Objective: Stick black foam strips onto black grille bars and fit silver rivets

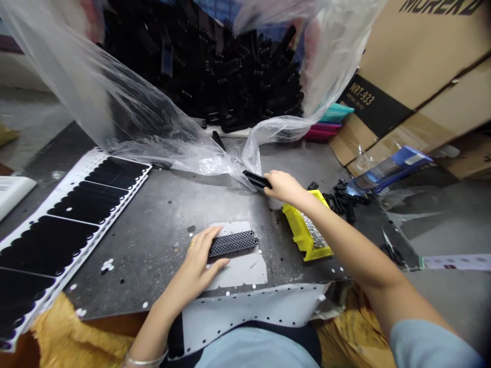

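Note:
My left hand (201,255) rests on the worktop with its fingers and thumb around the left end of black lattice-patterned plastic strips (235,243). The strips lie side by side on a white sheet (240,273). Farther off and to the right, my right hand (283,187) pinches the near end of a slim black plastic piece (257,179). That piece is beside the gathered lower edge of a clear plastic bag (218,164). Behind the bag's edge is a large heap of similar black pieces (238,82).
A yellow bin (299,232) of small shiny metal parts stands under my right forearm. Scissors (391,250) and loose black parts (343,199) lie to its right. Sheets of black stickers (76,217) lie at left. Cardboard boxes (422,56) stand at the back right.

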`<state>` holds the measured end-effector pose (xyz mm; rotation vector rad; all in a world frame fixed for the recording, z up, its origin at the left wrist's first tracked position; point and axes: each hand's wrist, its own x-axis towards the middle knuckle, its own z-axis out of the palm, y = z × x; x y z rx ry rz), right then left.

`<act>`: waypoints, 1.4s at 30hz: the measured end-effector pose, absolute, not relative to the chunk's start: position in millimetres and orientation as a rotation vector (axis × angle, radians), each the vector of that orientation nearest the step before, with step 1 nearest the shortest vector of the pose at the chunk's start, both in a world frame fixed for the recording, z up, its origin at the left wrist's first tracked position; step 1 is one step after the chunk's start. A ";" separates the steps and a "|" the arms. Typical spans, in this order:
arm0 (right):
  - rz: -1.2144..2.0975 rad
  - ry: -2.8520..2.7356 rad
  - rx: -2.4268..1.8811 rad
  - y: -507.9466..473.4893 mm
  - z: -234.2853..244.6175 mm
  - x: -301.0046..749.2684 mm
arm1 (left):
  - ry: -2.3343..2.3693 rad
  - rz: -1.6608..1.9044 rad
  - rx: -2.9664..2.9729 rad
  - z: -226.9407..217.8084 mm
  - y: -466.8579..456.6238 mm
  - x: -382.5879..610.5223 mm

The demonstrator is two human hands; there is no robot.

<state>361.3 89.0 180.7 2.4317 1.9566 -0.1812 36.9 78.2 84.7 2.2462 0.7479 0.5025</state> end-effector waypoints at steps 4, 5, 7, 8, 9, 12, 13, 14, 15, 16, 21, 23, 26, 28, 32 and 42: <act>-0.434 2.439 2.370 6.4 187.8 337.0 | 0.842 0.710 2.180 99.6 64.3 22.2; -0.678 2.609 2.233 -15.6 184.1 325.9 | 0.804 0.735 2.218 102.8 59.5 20.2; -0.840 2.738 2.082 -50.9 168.1 300.8 | 0.694 0.736 2.339 106.4 49.8 18.9; -0.741 2.800 2.093 -62.9 156.9 288.6 | 0.665 0.720 2.383 106.3 45.6 19.1; -0.590 2.864 2.131 -71.0 144.6 277.8 | 0.657 0.713 2.404 105.0 42.1 19.8; -0.060 2.994 2.190 -78.3 108.6 257.5 | 0.641 0.769 2.419 95.2 36.9 22.3; 0.108 3.011 2.183 -78.0 98.7 254.6 | 0.602 0.810 2.441 91.0 36.6 23.3; 0.256 3.008 2.179 -77.6 90.4 253.3 | 0.565 0.857 2.476 86.9 36.8 24.5; 0.372 2.988 2.184 -77.5 84.1 253.0 | 0.552 0.892 2.516 83.4 37.3 26.0; 0.439 2.955 2.196 -77.7 80.2 253.8 | 0.573 0.904 2.553 80.5 38.3 27.9; 0.202 2.950 2.099 -61.6 105.0 273.9 | 0.775 0.700 2.566 74.4 49.3 39.7; -0.003 2.966 2.094 -26.9 133.3 291.3 | 0.740 0.643 2.481 72.0 55.6 43.0; -0.283 2.748 2.419 69.5 174.9 320.4 | 0.694 0.603 2.319 66.3 62.1 45.0; -0.283 2.623 2.533 151.0 190.5 335.8 | 0.699 0.596 2.251 61.6 63.0 44.9; -0.280 2.317 2.713 290.6 186.2 348.6 | 0.720 0.615 2.217 48.1 62.1 44.2; -0.360 2.058 2.629 374.8 171.7 370.9 | 0.721 0.570 2.227 29.3 63.0 45.4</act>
